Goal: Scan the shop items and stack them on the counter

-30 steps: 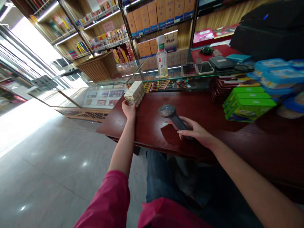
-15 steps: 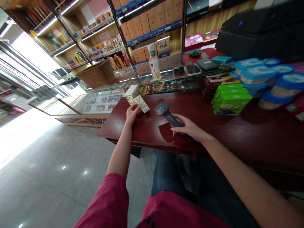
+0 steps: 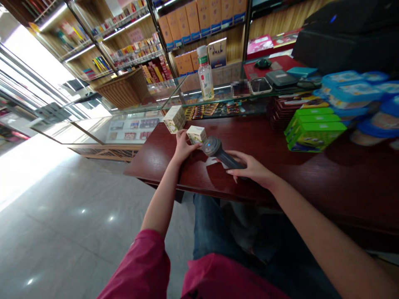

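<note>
My left hand point(image 3: 183, 146) grips a small pale box point(image 3: 196, 134) and holds it just above the dark red counter point(image 3: 268, 162), right in front of the scanner's head. My right hand point(image 3: 249, 167) is wrapped round the handle of a grey barcode scanner point(image 3: 218, 151) with a blue light on top. The scanner's head nearly touches the small box. A stack of similar pale boxes point(image 3: 174, 118) stands at the counter's far left corner, behind my left hand.
Green boxes point(image 3: 314, 128) and blue-lidded tubs point(image 3: 355, 93) sit at the right of the counter. A glass display case point(image 3: 218, 97) behind it carries a bottle point(image 3: 205, 79), phones and a dark register. Shelves of goods line the back wall. Tiled floor lies left.
My left hand took one small box off the stack and carried it right, up to the scanner's head. My right hand kept hold of the scanner and tilted it towards the box.
</note>
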Demonstrator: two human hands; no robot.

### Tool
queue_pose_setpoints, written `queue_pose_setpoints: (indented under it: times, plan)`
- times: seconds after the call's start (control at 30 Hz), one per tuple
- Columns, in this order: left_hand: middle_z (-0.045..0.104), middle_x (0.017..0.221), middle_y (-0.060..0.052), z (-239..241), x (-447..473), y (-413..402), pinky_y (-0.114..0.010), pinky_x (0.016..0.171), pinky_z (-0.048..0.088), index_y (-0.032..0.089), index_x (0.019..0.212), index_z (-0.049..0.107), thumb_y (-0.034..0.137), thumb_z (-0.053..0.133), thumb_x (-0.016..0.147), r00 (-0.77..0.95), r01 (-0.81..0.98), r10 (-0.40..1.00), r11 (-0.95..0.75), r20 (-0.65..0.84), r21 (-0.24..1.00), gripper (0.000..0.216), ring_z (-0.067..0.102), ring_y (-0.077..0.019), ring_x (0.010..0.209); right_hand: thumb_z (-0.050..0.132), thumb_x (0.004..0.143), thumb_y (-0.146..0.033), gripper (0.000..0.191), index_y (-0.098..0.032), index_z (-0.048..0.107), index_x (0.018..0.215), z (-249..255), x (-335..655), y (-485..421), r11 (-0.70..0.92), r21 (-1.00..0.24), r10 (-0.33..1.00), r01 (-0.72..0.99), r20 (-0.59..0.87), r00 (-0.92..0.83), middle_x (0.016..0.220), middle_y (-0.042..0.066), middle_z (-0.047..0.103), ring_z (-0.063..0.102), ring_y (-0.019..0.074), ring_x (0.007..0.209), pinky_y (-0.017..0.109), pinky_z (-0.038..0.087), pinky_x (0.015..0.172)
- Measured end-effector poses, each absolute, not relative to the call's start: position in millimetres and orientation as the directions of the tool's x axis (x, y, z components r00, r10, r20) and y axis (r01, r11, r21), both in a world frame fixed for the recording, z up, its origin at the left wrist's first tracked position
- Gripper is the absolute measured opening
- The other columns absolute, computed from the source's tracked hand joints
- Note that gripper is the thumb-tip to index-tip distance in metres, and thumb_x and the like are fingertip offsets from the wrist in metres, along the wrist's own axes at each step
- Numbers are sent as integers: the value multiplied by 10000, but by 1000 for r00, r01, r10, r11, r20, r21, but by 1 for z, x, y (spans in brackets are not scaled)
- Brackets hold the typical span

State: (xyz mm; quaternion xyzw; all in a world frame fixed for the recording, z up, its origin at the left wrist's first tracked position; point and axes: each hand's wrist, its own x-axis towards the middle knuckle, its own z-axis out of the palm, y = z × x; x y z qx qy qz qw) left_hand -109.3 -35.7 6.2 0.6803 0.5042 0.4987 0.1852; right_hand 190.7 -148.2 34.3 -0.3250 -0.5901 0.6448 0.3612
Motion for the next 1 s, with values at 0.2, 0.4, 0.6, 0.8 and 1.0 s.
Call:
queue_pose_setpoints:
  times: [0.2, 0.4, 0.6, 0.8, 1.0]
  plan:
    - [726, 1229, -116, 22, -118, -49, -464, 1025, 541, 170, 1190, 663, 447, 869, 693, 213, 211, 947, -287, 243, 935, 606, 685, -301, 1139, 852, 719, -283, 716, -255, 594, 1386, 31, 190, -148, -45, -994, 873, -101, 10, -488, 1316, 100, 714, 680, 168, 736, 279, 548, 537]
    - [757, 922, -76, 25, -121, -46, -382, 876, 567, 185, 842, 641, 426, 885, 663, -293, 573, 887, -136, 357, 808, 387, 723, -272, 956, 831, 738, -293, 698, -244, 596, 1393, 31, 191, -148, -20, -995, 873, -94, 28, -487, 1316, 107, 708, 672, 168, 712, 314, 568, 578]
    - [741, 977, -50, 15, -117, -43, -302, 775, 585, 216, 867, 552, 351, 898, 677, -271, 577, 880, -176, 391, 797, 418, 748, -215, 899, 845, 715, -293, 724, -242, 594, 1393, 30, 190, -147, -38, -997, 868, -73, 3, -497, 1328, 112, 706, 710, 236, 911, 302, 574, 578]
    - [626, 1428, -112, 10, -118, -35, -372, 1000, 571, 221, 1092, 607, 431, 853, 736, -58, 400, 880, -412, 471, 819, 481, 669, -258, 1238, 836, 723, -292, 736, -233, 583, 1412, 33, 190, -149, -37, -997, 858, -65, 1, -514, 1344, 123, 701, 709, 275, 1036, 289, 580, 577]
    - [692, 1349, -128, 18, -123, -27, -433, 1078, 523, 187, 1247, 651, 515, 808, 770, 225, 219, 929, -342, 294, 914, 599, 641, -307, 1280, 847, 728, -302, 763, -206, 577, 1436, 34, 192, -149, -28, -999, 784, 16, -32, -620, 1216, 133, 750, 735, 249, 906, 273, 570, 548]
